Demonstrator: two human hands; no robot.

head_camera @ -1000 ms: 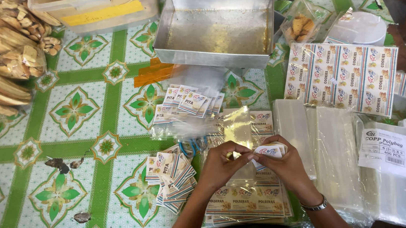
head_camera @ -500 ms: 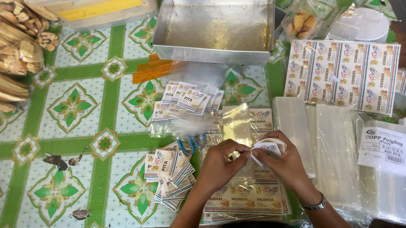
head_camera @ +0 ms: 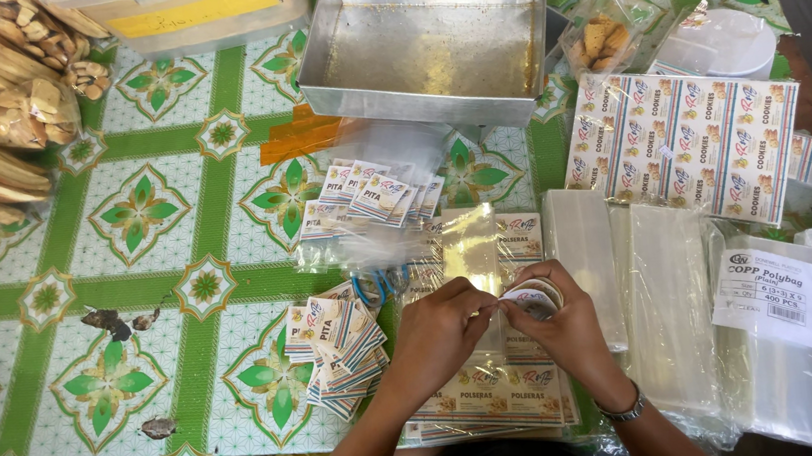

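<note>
Small round sticker roll [head_camera: 534, 299], white with a printed face, pinched between both sets of fingertips, just above the sheets of labels [head_camera: 489, 395] lying under the wrists. Right hand [head_camera: 565, 327] curled around the roll, fingers together and clamped on its rim from the right side. Left hand [head_camera: 437, 333] meeting it from the left, thumb and forefinger closed together at the roll's edge, pinching something too small to tell.

Directly beyond the fingertips, a clear shiny bag [head_camera: 468, 247] flat on the green patterned tablecloth [head_camera: 138, 211]. Left of the left fingers, a fanned pile of small printed labels [head_camera: 335, 341]; further beyond, another pile of labels [head_camera: 372, 193]. Right of the right fingers, stacks of clear plastic bags [head_camera: 671, 306]. Far beyond the fingers, a steel tray [head_camera: 426, 40], and right of it a sheet of printed stickers [head_camera: 689, 143].
</note>
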